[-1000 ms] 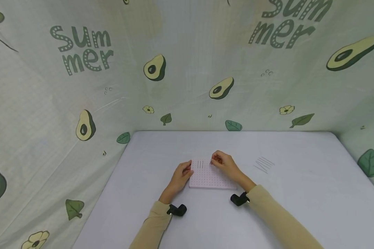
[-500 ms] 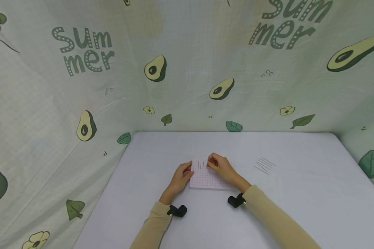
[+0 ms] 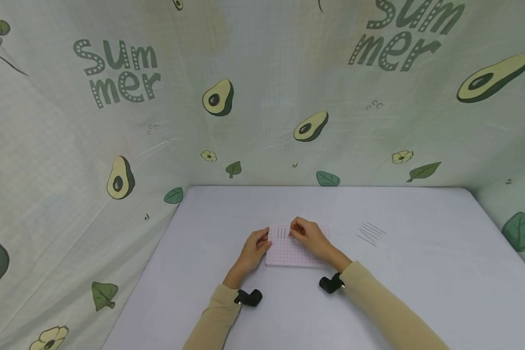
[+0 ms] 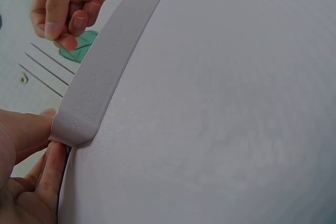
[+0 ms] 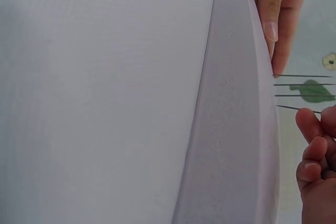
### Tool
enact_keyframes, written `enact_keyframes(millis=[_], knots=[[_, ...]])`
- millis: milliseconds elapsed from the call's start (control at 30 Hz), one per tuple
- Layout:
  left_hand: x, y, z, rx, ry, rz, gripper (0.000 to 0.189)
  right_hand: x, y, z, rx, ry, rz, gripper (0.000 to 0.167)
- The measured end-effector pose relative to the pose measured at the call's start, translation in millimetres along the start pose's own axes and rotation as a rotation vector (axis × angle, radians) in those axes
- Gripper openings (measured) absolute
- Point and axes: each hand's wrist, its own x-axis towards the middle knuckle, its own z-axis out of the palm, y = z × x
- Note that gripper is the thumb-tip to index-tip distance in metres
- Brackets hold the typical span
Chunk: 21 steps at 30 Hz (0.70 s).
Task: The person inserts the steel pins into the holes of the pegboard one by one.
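Note:
A pale pink pegboard, covered in small holes, lies on the white table. My left hand holds its left side, thumb and fingers about the edge. Three thin dark metal pins stand in a row near the board's far left corner. Just right of them, my right hand pinches one more thin pin between thumb and index finger. In the right wrist view that pin slants slightly against the others, its lower end at the board's surface; whether it sits in a hole I cannot tell.
Several loose pins lie side by side on the table, right of the board. A patterned cloth hangs behind the table and at its sides. Black wrist cameras sit on both wrists.
My right hand has moved left and slightly toward me with its pin, coming close to the standing row. The left hand has stayed on the pegboard.

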Motion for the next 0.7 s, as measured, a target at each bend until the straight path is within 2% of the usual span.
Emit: enact_keyframes(millis=[200, 467, 700], knots=[[-1.4, 3.6, -0.3, -0.002, -0.012, 0.020, 0.046, 0.2, -0.5, 2.9, -0.011, -0.013, 0.008, 0.007], [-8.0, 39.8, -7.5, -0.011, -0.029, 0.034, 0.044, 0.7, 0.9, 3.0, -0.040, -0.038, 0.024, 0.005], [-10.3, 44.1, -8.1, -0.004, -0.027, 0.019, 0.044, -3.2, 2.8, -4.0, -0.021, -0.041, 0.024, 0.006]])
